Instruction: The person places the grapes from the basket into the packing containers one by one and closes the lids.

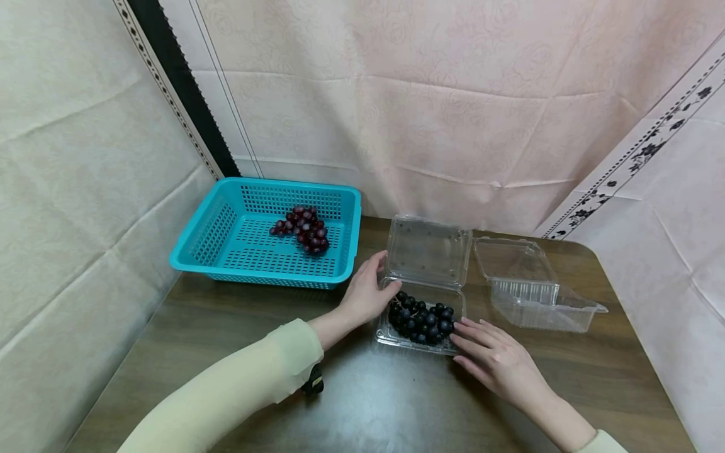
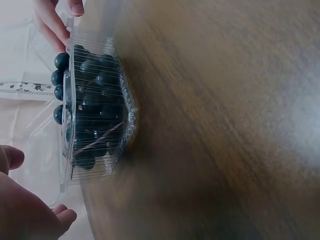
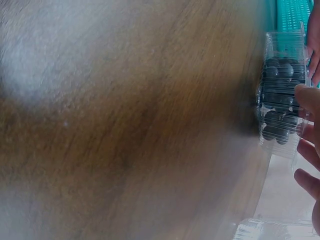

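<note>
A clear plastic clamshell box [image 1: 391, 336] stands on the table with its lid [image 1: 428, 251] folded back. Inside lies a bunch of black grapes [image 1: 421, 319], some of them rising above the rim in the left wrist view. My left hand [image 1: 365, 294] is at the box's left side, near the hinge, fingers apart and only loosely bent. On the opposite side my right hand [image 1: 498, 360] has its fingers extended to the box's right edge. In the right wrist view its thumb [image 3: 307, 97] is at the rim beside the grapes. Whether the left fingertips touch the plastic I cannot tell.
A blue plastic basket [image 1: 198, 269] at the back left holds a bunch of red grapes [image 1: 306, 229]. Another open clear clamshell box [image 1: 544, 314] stands to the right. Cloth curtains [image 1: 425, 126] enclose the brown table [image 1: 238, 327]. A small dark object [image 1: 313, 381] shows beneath the left sleeve.
</note>
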A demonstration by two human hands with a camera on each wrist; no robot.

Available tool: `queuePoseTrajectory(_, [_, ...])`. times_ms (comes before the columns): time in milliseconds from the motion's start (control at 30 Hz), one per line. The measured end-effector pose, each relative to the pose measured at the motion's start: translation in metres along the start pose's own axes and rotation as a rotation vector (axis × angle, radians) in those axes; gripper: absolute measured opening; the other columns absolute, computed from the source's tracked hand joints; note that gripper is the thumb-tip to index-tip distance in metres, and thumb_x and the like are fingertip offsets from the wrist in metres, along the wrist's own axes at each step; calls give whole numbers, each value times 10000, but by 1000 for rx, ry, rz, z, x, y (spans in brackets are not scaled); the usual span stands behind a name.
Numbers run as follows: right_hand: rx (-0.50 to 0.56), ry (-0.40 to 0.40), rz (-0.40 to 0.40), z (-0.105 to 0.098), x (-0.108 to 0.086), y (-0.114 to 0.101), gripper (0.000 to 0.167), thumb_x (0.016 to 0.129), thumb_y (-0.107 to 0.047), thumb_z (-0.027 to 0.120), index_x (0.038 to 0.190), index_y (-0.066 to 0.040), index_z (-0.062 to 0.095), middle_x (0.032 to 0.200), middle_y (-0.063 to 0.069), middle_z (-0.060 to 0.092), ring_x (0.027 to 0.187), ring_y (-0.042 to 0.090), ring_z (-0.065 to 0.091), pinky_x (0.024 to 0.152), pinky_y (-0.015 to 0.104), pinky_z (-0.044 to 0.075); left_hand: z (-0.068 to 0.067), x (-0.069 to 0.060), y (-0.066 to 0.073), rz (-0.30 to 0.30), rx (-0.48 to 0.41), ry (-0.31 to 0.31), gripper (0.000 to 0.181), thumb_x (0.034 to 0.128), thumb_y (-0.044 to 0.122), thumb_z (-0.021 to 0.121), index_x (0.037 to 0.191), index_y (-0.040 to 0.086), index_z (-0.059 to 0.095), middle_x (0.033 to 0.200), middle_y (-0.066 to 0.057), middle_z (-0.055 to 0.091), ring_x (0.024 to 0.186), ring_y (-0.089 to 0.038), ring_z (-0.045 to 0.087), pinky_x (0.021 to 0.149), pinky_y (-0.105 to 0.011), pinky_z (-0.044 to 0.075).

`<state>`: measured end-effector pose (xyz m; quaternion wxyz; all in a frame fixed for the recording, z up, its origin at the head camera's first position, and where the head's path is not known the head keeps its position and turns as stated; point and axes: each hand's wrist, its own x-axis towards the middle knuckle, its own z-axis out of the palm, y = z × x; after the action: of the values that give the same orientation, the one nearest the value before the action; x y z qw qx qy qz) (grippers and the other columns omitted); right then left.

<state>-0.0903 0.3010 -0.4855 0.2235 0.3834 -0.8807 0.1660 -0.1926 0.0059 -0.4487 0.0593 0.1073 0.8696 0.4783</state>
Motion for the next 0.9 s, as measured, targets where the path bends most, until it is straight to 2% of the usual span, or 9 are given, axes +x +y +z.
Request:
queuePoseTrajectory(333, [40, 32, 43, 0, 0, 0, 556, 1114, -496, 525, 1228, -17, 785, 1293, 164, 746, 1204, 382, 701, 1276, 265, 276, -1, -1, 0, 6, -159, 16, 774, 1021, 194, 708, 1667, 56, 304, 1581, -200, 480, 1453, -342, 499, 1200, -466, 440])
queuePoseTrajectory(533, [58, 79, 49, 2, -1, 0, 560, 1106, -499, 536, 1216, -9, 786, 1284, 170, 745, 1167, 379, 713, 1252, 241, 312, -2, -1, -2, -7, -183, 24, 731, 1015, 164, 693, 1648, 47, 348, 1523, -195, 510, 1419, -348, 526, 1182, -476, 461])
queuePoseTrajectory(667, [75, 74, 71, 2, -2, 0, 574, 1100, -513, 536, 1230, -9, 780, 1299, 163, 739, 1185, 363, 708, 1241, 237, 329, -3, -1, -2, -27, -193, 32, 671, 1014, 120, 663, 1627, 49, 400, 1484, -181, 529, 1396, -332, 545, 1170, -465, 475])
queuePoseTrajectory(900, [85, 41, 109, 1, -4, 0, 595, 1093, -534, 527, 1247, -16, 776, 1327, 151, 730, 1228, 348, 694, 1230, 248, 351, -1, -4, -3, -13, -179, 36, 582, 1014, 121, 625, 1578, 72, 485, 1477, -162, 522, 1388, -298, 542, 1170, -424, 477])
